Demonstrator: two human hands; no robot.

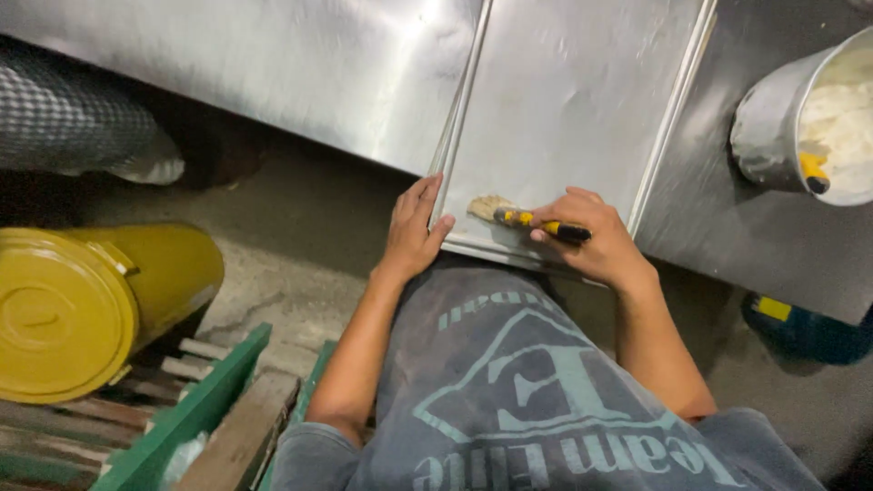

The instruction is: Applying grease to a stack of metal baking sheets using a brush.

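Right hand (600, 241) grips brush (532, 221), bristles on tray (564, 100) at desk (273, 64) front edge; left hand (414, 232) clamps tray's near-left corner.

A yellow-and-black-handled brush (532, 219) is lying almost flat, its pale bristles pressing on the near edge of a shallow metal baking tray (564, 100), which is overhanging the steel bench (273, 64).
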